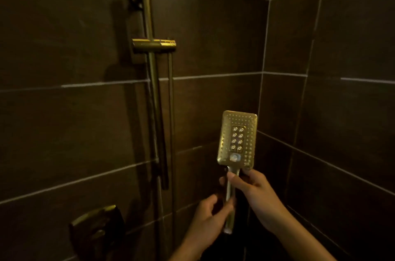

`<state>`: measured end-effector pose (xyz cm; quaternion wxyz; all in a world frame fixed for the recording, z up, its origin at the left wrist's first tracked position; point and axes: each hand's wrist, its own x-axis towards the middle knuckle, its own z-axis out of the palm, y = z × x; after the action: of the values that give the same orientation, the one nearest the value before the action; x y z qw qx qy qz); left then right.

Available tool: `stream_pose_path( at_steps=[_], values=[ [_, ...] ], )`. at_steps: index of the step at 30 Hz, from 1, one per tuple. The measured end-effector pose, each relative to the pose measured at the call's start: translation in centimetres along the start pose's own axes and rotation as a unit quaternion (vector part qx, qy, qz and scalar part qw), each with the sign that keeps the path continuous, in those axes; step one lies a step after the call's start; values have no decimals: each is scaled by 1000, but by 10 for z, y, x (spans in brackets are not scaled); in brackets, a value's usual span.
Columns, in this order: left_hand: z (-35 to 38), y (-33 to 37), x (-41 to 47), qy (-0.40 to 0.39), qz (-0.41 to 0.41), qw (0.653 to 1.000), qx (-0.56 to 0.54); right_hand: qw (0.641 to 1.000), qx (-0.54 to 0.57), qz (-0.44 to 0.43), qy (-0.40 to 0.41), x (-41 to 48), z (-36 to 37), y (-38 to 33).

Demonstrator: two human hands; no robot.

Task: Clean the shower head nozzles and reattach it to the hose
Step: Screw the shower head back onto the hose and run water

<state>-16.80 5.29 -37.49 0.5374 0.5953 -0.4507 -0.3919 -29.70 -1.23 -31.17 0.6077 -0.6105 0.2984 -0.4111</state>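
Both hands' grips, left hand (210,215) and right hand (254,192), clasped around upright shower head (237,138) handle.

Both hands (255,195) grip the upright shower head (237,140) handle.

The dark tiled wall (213,32) with pale grout lines carries the fittings. A vertical brass rail (149,68) is fixed to it by a bracket near the top, and a holder (154,45) is clamped across the rail partway up. A hose (170,111) hangs straight down from the holder, just beside the rail. Low on the left, a mixer handle (98,228) juts out from the tiles
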Motion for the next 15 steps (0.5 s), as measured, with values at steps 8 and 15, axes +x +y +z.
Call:
stream_pose_path(
  at_steps=[8, 15],
  values=[
    [-98, 93, 65, 131, 164, 971, 112, 995, -19, -100, 5, 63, 32, -77],
    [-136, 202, 109, 214, 225, 933, 184, 988, -56, -144, 20, 97, 45, -96]
  ],
)
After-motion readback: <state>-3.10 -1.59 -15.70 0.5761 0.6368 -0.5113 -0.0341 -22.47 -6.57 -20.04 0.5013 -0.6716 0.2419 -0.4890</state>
